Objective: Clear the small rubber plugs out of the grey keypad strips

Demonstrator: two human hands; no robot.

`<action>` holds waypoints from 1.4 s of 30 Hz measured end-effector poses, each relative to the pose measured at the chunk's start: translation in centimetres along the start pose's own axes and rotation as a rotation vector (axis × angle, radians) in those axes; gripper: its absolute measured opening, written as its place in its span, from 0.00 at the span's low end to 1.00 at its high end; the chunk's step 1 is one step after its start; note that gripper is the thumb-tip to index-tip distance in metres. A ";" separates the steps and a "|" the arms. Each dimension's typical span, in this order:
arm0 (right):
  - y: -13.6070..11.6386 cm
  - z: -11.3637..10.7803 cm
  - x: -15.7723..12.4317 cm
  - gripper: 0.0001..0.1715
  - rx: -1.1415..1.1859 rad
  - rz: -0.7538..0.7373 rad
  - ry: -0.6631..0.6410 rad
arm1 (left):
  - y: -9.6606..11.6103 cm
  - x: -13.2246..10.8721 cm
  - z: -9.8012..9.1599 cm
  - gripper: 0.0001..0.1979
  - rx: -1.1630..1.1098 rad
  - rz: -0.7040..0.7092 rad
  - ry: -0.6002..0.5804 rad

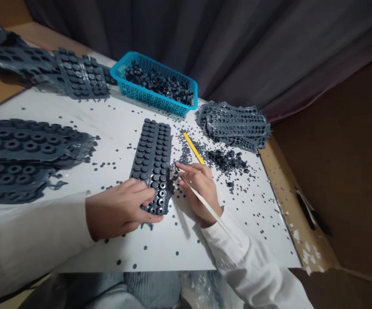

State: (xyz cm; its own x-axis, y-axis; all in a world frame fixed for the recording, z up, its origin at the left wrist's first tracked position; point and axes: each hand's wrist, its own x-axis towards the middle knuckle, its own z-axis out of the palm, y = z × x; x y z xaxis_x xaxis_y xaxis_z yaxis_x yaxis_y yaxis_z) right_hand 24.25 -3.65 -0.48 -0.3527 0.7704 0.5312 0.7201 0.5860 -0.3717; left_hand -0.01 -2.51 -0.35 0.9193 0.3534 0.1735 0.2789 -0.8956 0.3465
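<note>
A dark grey moulded rubber sheet with rows of round studs lies on the white board before me. My left hand grips its near left corner, thumb along the near edge and fingers curled on top. Several studs by that hand show open ring-shaped tops; those farther off look capped. My right hand, beside the sheet's right edge, is closed around a thin white stick whose rear end slants back over my forearm. The stick's front tip is hard to make out among the fingers. Small dark discs are scattered around.
A blue basket of small dark rubber parts stands at the back. Perforated sheets are stacked at back right, near a yellow strip and a dark pile of pieces. More studded sheets lie left.
</note>
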 end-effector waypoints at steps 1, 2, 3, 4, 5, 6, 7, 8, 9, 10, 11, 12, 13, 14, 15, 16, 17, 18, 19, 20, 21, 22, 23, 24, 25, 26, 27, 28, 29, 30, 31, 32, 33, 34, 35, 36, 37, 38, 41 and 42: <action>-0.3 0.0 0.0 0.06 0.091 0.024 -0.022 | 0.0 0.0 -0.1 0.27 -0.003 -0.001 -0.004; -0.6 0.1 0.1 0.07 0.170 0.031 -0.054 | 0.1 0.1 -0.1 0.26 -0.006 -0.003 -0.007; -0.9 0.2 0.1 0.09 0.229 0.025 -0.092 | 0.1 0.1 -0.1 0.26 -0.008 -0.007 -0.006; -1.2 0.4 0.1 0.09 0.267 0.016 -0.127 | 0.1 0.1 -0.1 0.26 -0.005 -0.011 -0.003; -1.5 0.5 0.0 0.10 0.288 0.009 -0.156 | 0.2 0.1 -0.1 0.26 0.000 -0.013 0.001; -1.6 0.6 0.0 0.10 0.298 0.006 -0.178 | 0.2 0.1 -0.1 0.26 0.006 -0.014 0.005; -1.7 0.7 0.0 0.10 0.299 0.007 -0.193 | 0.2 0.1 -0.1 0.26 0.012 -0.014 0.009; -1.7 0.8 0.0 0.10 0.291 0.006 -0.203 | 0.1 0.0 0.0 0.26 0.017 -0.014 0.011; -1.6 0.8 0.0 0.10 0.274 0.000 -0.211 | 0.1 0.0 0.1 0.26 0.019 -0.013 0.012; -1.5 0.9 0.0 0.10 0.249 -0.012 -0.219 | 0.1 0.0 0.1 0.26 0.021 -0.014 0.011; -1.3 1.0 0.0 0.10 0.213 -0.034 -0.221 | 0.1 0.0 0.2 0.26 0.022 -0.015 0.009; -1.1 1.0 0.0 0.09 0.166 -0.068 -0.220 | 0.1 0.0 0.2 0.26 0.023 -0.016 0.007; -0.9 1.1 0.1 0.09 0.109 -0.109 -0.213 | 0.1 -0.1 0.2 0.26 0.025 -0.017 0.003; -0.7 1.2 0.2 0.07 0.046 -0.146 -0.196 | 0.1 -0.1 0.1 0.27 0.026 -0.018 0.000; -0.5 1.3 0.3 0.06 -0.015 -0.171 -0.163 | 0.1 0.0 0.1 0.27 0.027 -0.018 -0.003; -0.3 1.4 0.4 0.06 -0.064 -0.173 -0.123 | 0.1 0.0 0.1 0.27 0.028 -0.018 -0.004; -0.1 1.4 0.5 0.05 -0.090 -0.151 -0.082 | 0.1 0.0 0.1 0.28 0.030 -0.019 -0.004; -0.1 1.3 0.6 0.05 -0.086 -0.110 -0.053 | 0.1 0.0 0.0 0.28 0.032 -0.020 -0.002; 0.0 1.2 0.6 0.06 -0.050 -0.062 -0.037 | 0.1 0.0 0.1 0.28 0.034 -0.020 0.001; -0.1 1.1 0.6 0.06 0.009 -0.019 -0.040 | 0.1 0.0 0.1 0.28 0.034 -0.019 0.005; -0.2 0.9 0.5 0.06 0.078 0.013 -0.059 | 0.1 0.0 0.2 0.28 0.034 -0.018 0.010; -0.3 0.8 0.4 0.06 0.146 0.034 -0.083 | 0.1 0.0 0.3 0.28 0.033 -0.018 0.016; -0.4 0.7 0.3 0.06 0.201 0.047 -0.101 | 0.1 -0.1 0.3 0.28 0.031 -0.017 0.024; -0.5 0.6 0.2 0.06 0.240 0.056 -0.114 | 0.1 -0.1 0.4 0.28 0.030 -0.015 0.032; -0.6 0.6 0.1 0.06 0.265 0.065 -0.118 | 0.1 -0.1 0.5 0.27 0.028 -0.014 0.042; -0.6 0.6 0.0 0.06 0.281 0.070 -0.119 | 0.1 -0.1 0.6 0.27 0.025 -0.014 0.049; -0.5 0.6 -0.1 0.06 0.291 0.072 -0.116 | 0.1 -0.1 0.6 0.26 0.022 -0.013 0.056; -0.5 0.6 -0.1 0.05 0.293 0.070 -0.114 | 0.1 -0.1 0.6 0.26 0.018 -0.014 0.061; -0.4 0.7 -0.1 0.05 0.289 0.064 -0.114 | 0.2 -0.1 0.6 0.25 0.016 -0.016 0.064; -0.3 0.7 -0.1 0.05 0.277 0.057 -0.115 | 0.2 -0.1 0.6 0.25 0.015 -0.019 0.066; -0.3 0.7 -0.1 0.05 0.261 0.050 -0.117 | 0.2 -0.1 0.6 0.25 0.015 -0.022 0.068; -0.3 0.7 -0.2 0.05 0.243 0.043 -0.119 | 0.2 -0.1 0.6 0.24 0.016 -0.024 0.072; -0.2 0.7 -0.2 0.05 0.228 0.038 -0.123 | 0.2 -0.1 0.5 0.24 0.016 -0.025 0.075; -0.3 0.6 -0.2 0.05 0.215 0.035 -0.127 | 0.2 -0.1 0.5 0.24 0.015 -0.025 0.078; -0.3 0.6 -0.2 0.04 0.204 0.032 -0.133 | 0.2 -0.1 0.5 0.24 0.011 -0.024 0.080; -0.3 0.6 -0.2 0.04 0.192 0.029 -0.140 | 0.2 -0.1 0.4 0.24 0.006 -0.024 0.082; -0.3 0.6 -0.2 0.04 0.174 0.021 -0.144 | 0.2 -0.1 0.5 0.24 0.001 -0.023 0.084; -0.3 0.6 -0.2 0.04 0.146 0.004 -0.145 | 0.2 -0.1 0.5 0.24 -0.004 -0.022 0.087; 0.1 0.9 0.0 0.03 -0.004 -0.103 -0.144 | 0.2 -0.2 0.6 0.23 -0.015 -0.026 0.093; 0.3 1.0 0.1 0.02 -0.060 -0.136 -0.129 | 0.2 -0.2 0.7 0.23 -0.016 -0.029 0.093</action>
State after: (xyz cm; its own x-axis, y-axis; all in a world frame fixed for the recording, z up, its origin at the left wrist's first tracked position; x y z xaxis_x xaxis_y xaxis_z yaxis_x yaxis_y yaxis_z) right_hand 23.89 -3.14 -1.28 -0.5201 0.7129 0.4704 0.6933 0.6741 -0.2549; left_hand 0.05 -2.94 -0.95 0.8809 0.4031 0.2481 0.2994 -0.8806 0.3674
